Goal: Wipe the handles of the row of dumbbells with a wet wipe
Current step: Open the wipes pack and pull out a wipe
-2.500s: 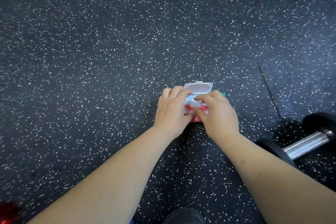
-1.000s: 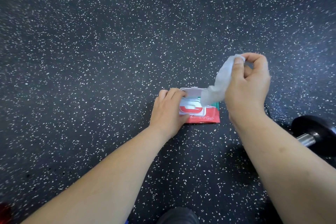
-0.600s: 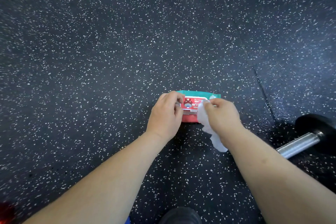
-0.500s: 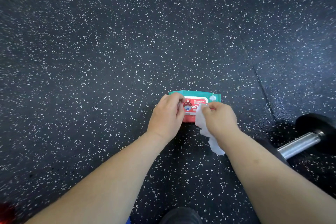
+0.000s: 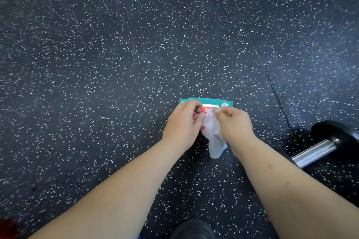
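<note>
Dumbbell handle (image 5: 314, 153) on floor (image 5: 97, 64) at right, untouched. Long axis runs near-left to far-right; near head hidden behind right forearm (image 5: 291, 190).
Wet wipe (image 5: 212, 137) dangles from right hand (image 5: 235, 126), pinched under curled fingers; probably ready for handle.
Left hand (image 5: 182, 124) curls onto wipe pack (image 5: 206, 101), seemingly steadying it. Pack flat, lengthwise left-right.

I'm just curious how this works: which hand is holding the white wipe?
The right hand holds the white wet wipe, which dangles beneath it toward the floor. The left hand grips the red-and-teal wipes pack instead.
</note>
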`<state>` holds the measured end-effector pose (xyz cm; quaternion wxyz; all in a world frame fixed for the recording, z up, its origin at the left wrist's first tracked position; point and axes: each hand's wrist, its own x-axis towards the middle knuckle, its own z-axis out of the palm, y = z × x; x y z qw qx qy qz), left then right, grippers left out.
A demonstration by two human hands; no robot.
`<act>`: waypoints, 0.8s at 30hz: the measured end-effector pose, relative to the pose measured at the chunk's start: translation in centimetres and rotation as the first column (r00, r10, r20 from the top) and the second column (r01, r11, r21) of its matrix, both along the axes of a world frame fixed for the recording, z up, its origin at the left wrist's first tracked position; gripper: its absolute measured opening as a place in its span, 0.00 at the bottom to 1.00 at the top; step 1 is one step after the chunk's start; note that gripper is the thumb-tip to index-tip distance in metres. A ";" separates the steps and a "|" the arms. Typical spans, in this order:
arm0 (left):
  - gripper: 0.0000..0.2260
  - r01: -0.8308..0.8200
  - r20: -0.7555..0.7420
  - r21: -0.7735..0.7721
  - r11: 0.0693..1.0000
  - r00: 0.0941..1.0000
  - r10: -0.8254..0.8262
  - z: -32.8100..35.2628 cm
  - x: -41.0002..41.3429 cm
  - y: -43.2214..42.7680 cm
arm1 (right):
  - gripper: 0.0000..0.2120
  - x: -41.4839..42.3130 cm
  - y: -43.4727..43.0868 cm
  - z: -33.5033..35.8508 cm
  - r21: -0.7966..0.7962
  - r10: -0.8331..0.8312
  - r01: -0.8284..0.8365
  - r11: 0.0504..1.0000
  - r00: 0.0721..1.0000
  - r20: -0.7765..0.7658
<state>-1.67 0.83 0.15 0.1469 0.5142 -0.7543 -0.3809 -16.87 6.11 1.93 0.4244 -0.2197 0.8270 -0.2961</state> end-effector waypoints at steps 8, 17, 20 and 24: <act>0.24 -0.043 -0.206 0.592 0.805 0.957 0.202 4.8 -2.1 1.0 | 0.08 -1.9 0.2 5.7 -0.141 -0.148 0.146 0.979 0.989 -0.001; 0.11 0.255 -0.367 0.679 0.688 0.930 0.016 14.5 -5.3 0.8 | 0.13 -7.6 4.7 14.7 -0.168 -0.103 0.084 0.982 0.989 -0.109; 0.10 0.324 -0.445 0.672 0.666 0.896 0.013 18.5 -7.6 1.2 | 0.12 -9.4 6.5 17.9 -0.083 -0.255 0.278 0.957 0.943 0.215; 0.11 0.345 -0.484 0.641 0.686 0.875 0.012 24.0 -10.7 2.6 | 0.15 -11.8 9.5 23.0 -0.053 -0.303 0.360 0.932 0.848 0.435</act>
